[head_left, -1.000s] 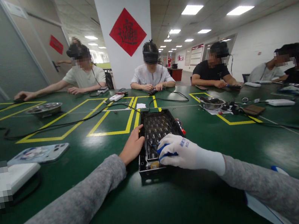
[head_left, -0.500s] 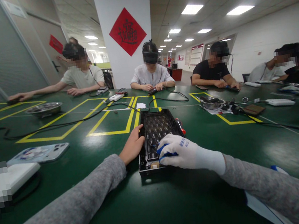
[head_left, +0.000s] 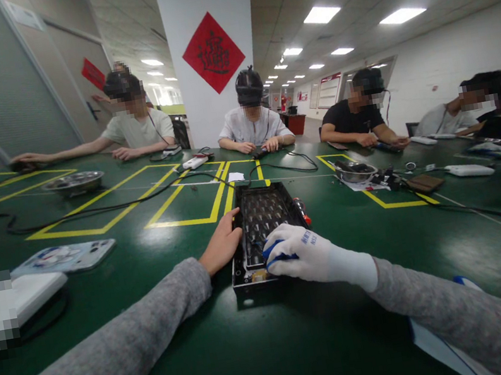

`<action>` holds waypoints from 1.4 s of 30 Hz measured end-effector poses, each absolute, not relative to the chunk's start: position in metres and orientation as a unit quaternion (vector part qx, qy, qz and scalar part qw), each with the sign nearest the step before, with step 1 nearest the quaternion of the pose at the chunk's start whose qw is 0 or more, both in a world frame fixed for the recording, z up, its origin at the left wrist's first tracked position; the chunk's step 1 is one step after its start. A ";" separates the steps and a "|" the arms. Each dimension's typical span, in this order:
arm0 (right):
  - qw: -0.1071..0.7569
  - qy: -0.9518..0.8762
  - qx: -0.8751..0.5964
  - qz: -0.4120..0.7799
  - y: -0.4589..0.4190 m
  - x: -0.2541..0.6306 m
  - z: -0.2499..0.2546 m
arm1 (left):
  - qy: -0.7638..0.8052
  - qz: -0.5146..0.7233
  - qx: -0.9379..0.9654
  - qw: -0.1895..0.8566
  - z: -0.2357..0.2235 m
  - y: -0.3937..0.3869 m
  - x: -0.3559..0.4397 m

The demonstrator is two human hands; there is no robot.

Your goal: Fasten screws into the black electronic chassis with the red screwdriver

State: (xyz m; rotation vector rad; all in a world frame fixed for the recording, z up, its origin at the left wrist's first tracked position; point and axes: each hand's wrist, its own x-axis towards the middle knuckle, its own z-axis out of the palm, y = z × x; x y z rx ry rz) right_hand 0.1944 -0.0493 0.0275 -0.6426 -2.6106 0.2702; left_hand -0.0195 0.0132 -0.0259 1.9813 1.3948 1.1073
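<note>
On the green table in front of me lies a long black case (head_left: 261, 206), open at the top. Rows of small reflector-like cups show inside it, and a small yellowish part (head_left: 259, 275) sits at its near end. My bare left hand (head_left: 224, 242) grips the case's left wall, thumb on the rim and fingers hidden along the side. My right hand (head_left: 297, 253), in a white glove with blue fingertips, reaches over the near right part of the case. Its fingers are bent together inside; whatever they pinch is hidden.
A phone (head_left: 67, 258) and a white box (head_left: 34, 300) lie at left. Metal bowls (head_left: 74, 183) stand at far left and right. Black cables (head_left: 151, 196) cross the table behind the case. A red-and-clear object (head_left: 303, 212) touches its right side. Several people sit opposite.
My hands and the case stay almost in place. The right hand's fingers shift very slightly. Across the table, a person in black moves their hands a little.
</note>
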 end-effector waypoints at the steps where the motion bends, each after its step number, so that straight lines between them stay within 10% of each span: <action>1: 0.213 -0.945 -0.229 0.095 -0.050 0.194 0.028 | 0.509 0.404 0.723 0.236 -0.026 0.013 -0.020; 42: 0.215 -0.945 -0.238 0.062 -0.052 0.193 0.030 | 0.512 0.401 0.722 0.238 -0.024 0.011 -0.019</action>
